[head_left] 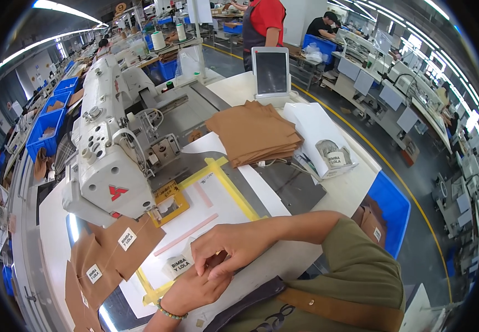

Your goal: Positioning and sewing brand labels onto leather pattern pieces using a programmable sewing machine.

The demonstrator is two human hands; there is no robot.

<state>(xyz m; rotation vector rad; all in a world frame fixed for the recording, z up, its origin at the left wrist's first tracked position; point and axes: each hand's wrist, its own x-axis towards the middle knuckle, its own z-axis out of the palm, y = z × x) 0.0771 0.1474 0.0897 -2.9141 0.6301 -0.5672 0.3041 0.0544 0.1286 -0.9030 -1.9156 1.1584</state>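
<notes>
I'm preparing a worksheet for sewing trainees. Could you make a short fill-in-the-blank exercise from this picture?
1. The beaded bracelet is on the person's ____ wrist.
2. The printed label beside the right hand has ____ lettering.
3. The stack of brown pieces lies to the ____ of the sewing machine.
4. The tape bordering the white sheet is ____.

Missing words: left; black; right; yellow.

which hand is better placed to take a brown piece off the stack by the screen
Probably the right hand: it sits nearer the brown stack and partly overlaps the left hand, which lies lower in view, farther from the stack.
</notes>
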